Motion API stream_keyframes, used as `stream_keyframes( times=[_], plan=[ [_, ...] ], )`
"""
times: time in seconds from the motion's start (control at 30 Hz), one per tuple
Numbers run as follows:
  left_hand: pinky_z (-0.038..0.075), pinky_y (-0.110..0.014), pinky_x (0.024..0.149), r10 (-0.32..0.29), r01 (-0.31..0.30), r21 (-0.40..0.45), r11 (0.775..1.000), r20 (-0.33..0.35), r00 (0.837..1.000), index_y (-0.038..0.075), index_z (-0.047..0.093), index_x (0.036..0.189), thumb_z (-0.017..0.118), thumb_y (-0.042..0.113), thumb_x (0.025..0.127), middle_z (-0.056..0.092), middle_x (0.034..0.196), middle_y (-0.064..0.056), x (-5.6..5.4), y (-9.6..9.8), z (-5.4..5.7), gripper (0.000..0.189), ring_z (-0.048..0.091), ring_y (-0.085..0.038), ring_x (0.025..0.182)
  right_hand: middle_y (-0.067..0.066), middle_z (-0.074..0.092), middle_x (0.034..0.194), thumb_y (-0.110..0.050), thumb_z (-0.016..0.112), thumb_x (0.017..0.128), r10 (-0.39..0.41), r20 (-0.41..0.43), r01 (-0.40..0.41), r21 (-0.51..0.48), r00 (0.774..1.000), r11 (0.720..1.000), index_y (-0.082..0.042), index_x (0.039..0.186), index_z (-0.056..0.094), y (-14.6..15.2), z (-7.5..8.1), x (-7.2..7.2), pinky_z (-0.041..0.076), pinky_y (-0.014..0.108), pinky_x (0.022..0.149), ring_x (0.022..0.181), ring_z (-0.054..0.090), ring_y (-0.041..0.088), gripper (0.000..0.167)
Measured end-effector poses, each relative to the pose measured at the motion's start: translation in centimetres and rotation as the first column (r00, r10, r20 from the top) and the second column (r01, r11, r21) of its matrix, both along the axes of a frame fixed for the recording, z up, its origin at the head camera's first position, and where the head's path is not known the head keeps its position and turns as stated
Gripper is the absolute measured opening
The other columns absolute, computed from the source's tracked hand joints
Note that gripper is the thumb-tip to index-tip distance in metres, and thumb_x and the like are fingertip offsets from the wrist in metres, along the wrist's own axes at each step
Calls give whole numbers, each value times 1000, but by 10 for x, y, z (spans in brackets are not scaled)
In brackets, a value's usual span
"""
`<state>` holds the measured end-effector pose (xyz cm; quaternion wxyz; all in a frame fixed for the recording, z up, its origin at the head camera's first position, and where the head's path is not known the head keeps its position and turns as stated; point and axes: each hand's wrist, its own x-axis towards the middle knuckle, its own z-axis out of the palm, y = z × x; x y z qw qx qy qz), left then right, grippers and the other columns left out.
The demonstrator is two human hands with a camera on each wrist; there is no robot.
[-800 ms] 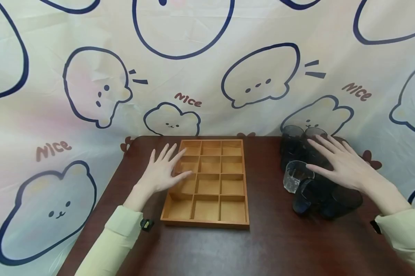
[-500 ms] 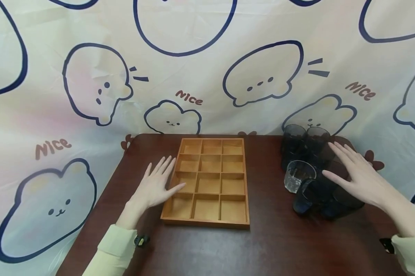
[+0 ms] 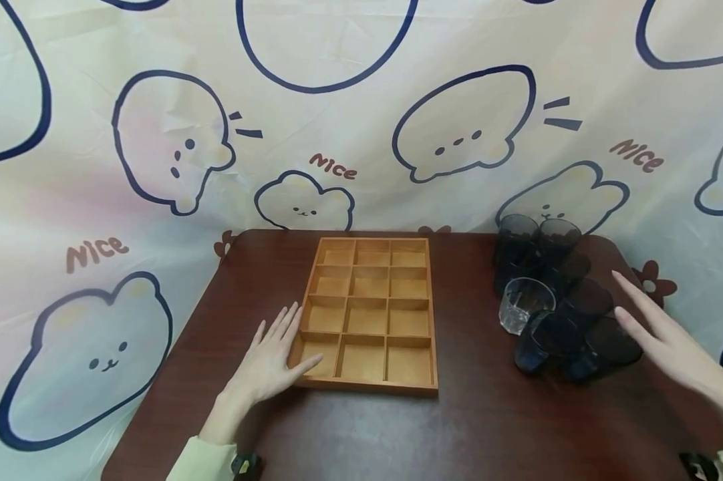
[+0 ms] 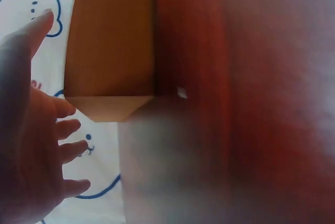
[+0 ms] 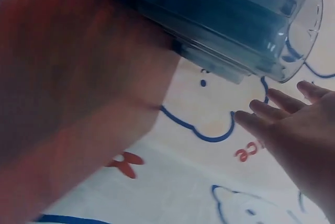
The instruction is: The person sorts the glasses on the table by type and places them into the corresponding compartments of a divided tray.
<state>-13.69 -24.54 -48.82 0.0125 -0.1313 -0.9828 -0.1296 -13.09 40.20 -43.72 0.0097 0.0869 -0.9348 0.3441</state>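
A wooden tray with square compartments [image 3: 366, 384] lies on the dark table, nothing seen in its compartments. My left hand [image 3: 268, 357], fingers straight and spread, is at the tray's near left corner; whether it touches the wood I cannot tell. To the right stands a group of drinking glasses: one clear glass [image 3: 525, 307] and several dark blue glasses [image 3: 608, 347]. Beside the group's right edge is my right hand [image 3: 674, 344], fingers extended and holding nothing. In the right wrist view a blue glass [image 5: 220, 14] shows close up, apart from the fingers.
The brown table [image 3: 361, 441] ends at the back against a hanging cloth [image 3: 361, 133] printed with cartoon outlines. That cloth also hangs along the left and right sides. Some of the dark glasses overlap one another from the head view.
Both hands have drawn back toward the person. The left slid from over the tray's left side to its near corner; the right moved from above the glasses to their right. The glasses and tray stayed put.
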Motion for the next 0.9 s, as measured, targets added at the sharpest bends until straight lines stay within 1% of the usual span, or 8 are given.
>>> stream_keyframes(
  times=[0.07, 0.13, 0.17, 0.27, 0.53, 0.63, 0.67, 0.9],
  plan=[
    [23, -72, 135, 0, 0, 6, 1000, 3, 1000, 6, 26, 175, 66, 69, 99, 26, 184, -13, 2, 1, -4, 107, 27, -39, 170, 15, -8, 187, -22, 35, 121, -7, -11, 6, -58, 1000, 998, -21, 178, -4, 5, -8, 6, -5, 27, 139, 171, -14, 11, 69],
    [23, -72, 135, -5, 5, 11, 1000, 9, 1000, 6, 25, 175, 65, 70, 99, 24, 184, -12, 3, 3, -7, 107, 27, -39, 170, -8, -7, 187, -20, 31, 122, -10, -28, 7, -110, 1000, 994, -25, 178, -6, 8, -15, 11, 1, 0, 117, 164, -10, -11, 68],
    [22, -72, 135, -9, 9, 13, 1000, 16, 1000, 5, 25, 175, 65, 70, 99, 23, 185, -12, 4, 4, -9, 107, 26, -39, 171, -20, -4, 184, -20, 30, 122, -8, -37, 3, -133, 999, 991, -27, 178, -6, 9, -19, 13, 5, -6, 105, 159, -5, -20, 67],
    [22, -73, 135, -12, 12, 19, 1000, 28, 1000, 5, 19, 176, 63, 73, 99, 20, 185, -14, 5, 6, -11, 112, 25, -39, 171, -40, 12, 170, -18, 25, 122, 1, -43, -10, -215, 999, 977, -30, 178, -6, 10, -29, 19, 11, -8, 102, 143, 10, -33, 65],
    [20, -73, 135, 12, -13, 24, 1000, 49, 999, 3, 11, 177, 62, 78, 97, 16, 186, -17, 9, 8, -12, 121, 21, -39, 172, -42, 43, 150, -11, 32, 120, -67, -89, 35, -320, 994, 947, -24, 177, 24, 4, -39, 28, 37, -3, 97, 126, 45, -31, 59],
    [20, -72, 135, 13, -14, 25, 1000, 52, 999, 3, 11, 177, 63, 77, 97, 16, 186, -17, 9, 8, -12, 120, 21, -38, 172, -38, 51, 148, -8, 32, 120, -40, -72, 5, -438, 997, 899, -20, 174, 34, 4, -41, 29, 43, -3, 90, 127, 52, -25, 55],
    [20, -73, 135, 12, -13, 26, 1000, 49, 999, 3, 12, 176, 63, 77, 97, 16, 186, -18, 9, 8, -12, 120, 21, -38, 172, -37, 52, 146, -8, 33, 120, -48, -62, 15, -447, 997, 894, -23, 173, 36, 4, -42, 30, 43, -3, 84, 116, 58, -24, 55],
    [21, -71, 136, 0, 0, 2, 1000, 41, 999, 3, 12, 176, 62, 77, 97, 15, 186, -17, 9, 8, -12, 119, 21, -37, 172, -38, 32, 157, -10, 46, 117, -123, -48, 105, -278, 991, 955, -35, 176, 21, -3, -54, 45, 34, -2, 86, 125, 39, -30, 69]
  ],
)
